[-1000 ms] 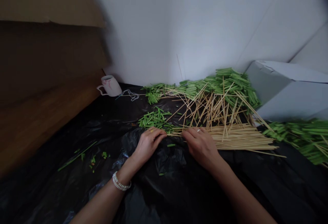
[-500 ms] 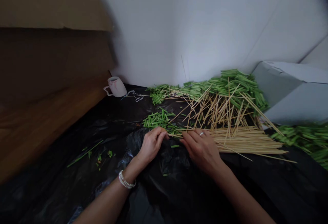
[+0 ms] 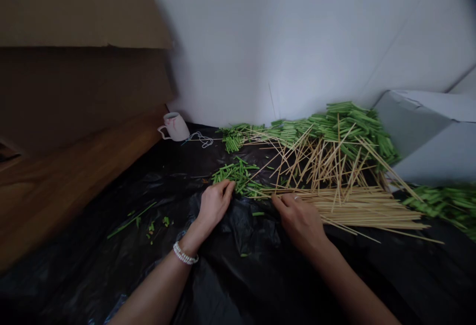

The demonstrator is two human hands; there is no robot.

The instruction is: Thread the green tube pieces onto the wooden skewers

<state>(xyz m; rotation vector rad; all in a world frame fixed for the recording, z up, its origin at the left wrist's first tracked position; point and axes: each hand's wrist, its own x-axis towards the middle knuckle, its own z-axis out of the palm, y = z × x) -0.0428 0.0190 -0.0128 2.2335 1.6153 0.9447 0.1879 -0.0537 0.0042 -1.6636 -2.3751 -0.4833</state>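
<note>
My left hand (image 3: 214,203), with a bead bracelet at the wrist, lies on the black plastic sheet (image 3: 238,275) with its fingers curled at the near edge of a small heap of cut green stalk pieces (image 3: 238,173). I cannot make out what its fingertips pinch. My right hand (image 3: 301,218), wearing a ring, rests on the near ends of a bundle of thin bamboo skewers (image 3: 357,206) lying side by side, fingers closed on those ends. More skewers lie crossed in a loose pile (image 3: 320,159) behind the bundle.
A long bank of green stalk pieces (image 3: 334,126) runs along the white wall, with more at the right (image 3: 442,201). A white mug (image 3: 174,126) and a bit of string (image 3: 201,139) sit in the corner. Cardboard (image 3: 74,67) stands left, a grey box (image 3: 427,131) right.
My left hand has slid forward from the skewer tips onto the green heap. My right hand stays on the skewer ends. The view has shifted slightly left.
</note>
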